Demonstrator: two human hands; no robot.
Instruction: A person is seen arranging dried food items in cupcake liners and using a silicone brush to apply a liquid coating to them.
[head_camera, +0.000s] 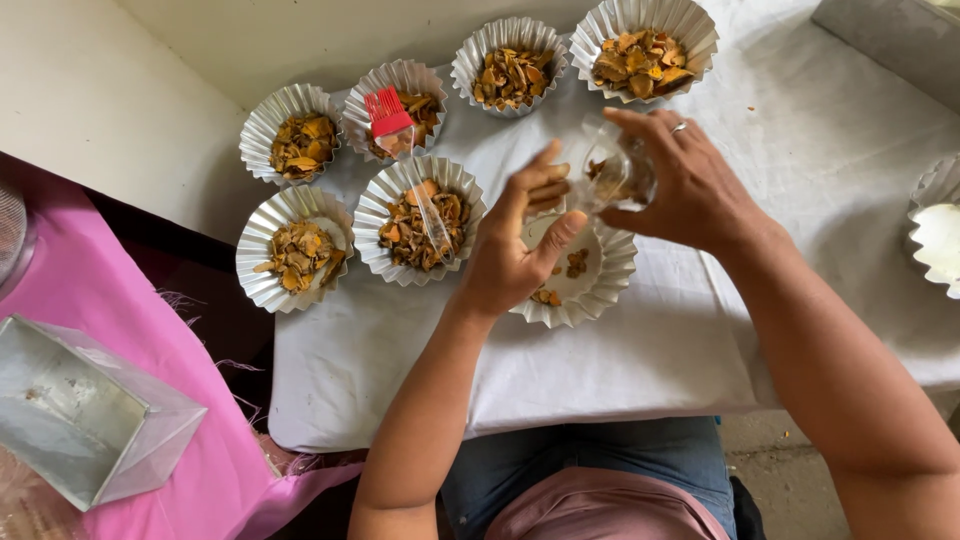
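Nearest the camera, both hands work above a nearly empty fluted foil cup (590, 285) at the middle of the white-clothed tabletop (620, 370). Right hand (690, 185) grips a small clear glass (612, 172), tilted over the cup. Left hand (515, 240) is open, fingers spread beside the glass. Six filled cups, one holding a red brush (385, 112), stand toward the far left edge.

A pale grey cloth-covered table (640, 370) stands against a plain cream wall (110, 110). Beside it lies a pink fabric (200, 400), and bare grey concrete floor (780, 470) shows below in soft daylight.
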